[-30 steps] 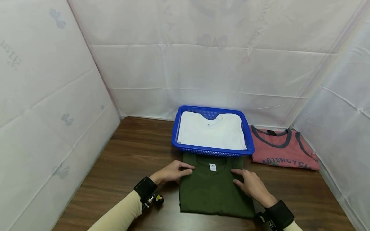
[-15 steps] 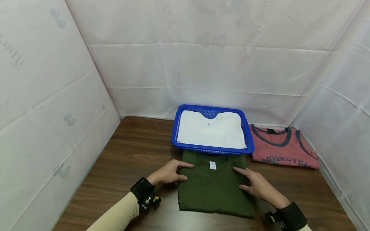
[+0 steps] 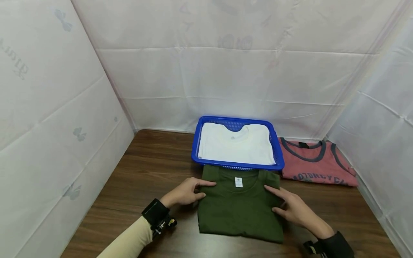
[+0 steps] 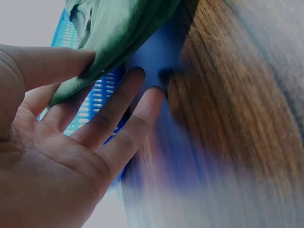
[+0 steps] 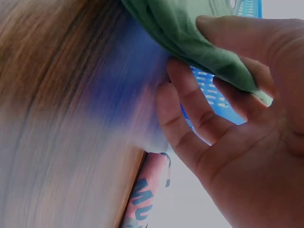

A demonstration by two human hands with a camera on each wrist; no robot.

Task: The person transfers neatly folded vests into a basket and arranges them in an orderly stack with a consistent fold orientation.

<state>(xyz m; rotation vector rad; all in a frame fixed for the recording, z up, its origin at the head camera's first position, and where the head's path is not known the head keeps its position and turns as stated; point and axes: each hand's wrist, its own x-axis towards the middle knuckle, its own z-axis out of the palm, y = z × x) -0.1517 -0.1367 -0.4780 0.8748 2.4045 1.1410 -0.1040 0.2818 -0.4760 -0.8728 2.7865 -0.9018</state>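
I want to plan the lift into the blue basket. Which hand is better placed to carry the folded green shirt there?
Neither alone, probably. The left hand and right hand each pinch one side of the green shirt, thumb above, fingers below, right before the blue basket.

Your head camera looks forward and down from above the near edge of the brown wooden tabletop [image 3: 151, 161], taking in both hands and the white-draped walls behind. Your two wrist cameras sit very close under each palm, looking along the tabletop toward the far side. All three views share the folded dark green T-shirt [image 3: 240, 204] and the blue plastic mesh basket [image 3: 237, 165].
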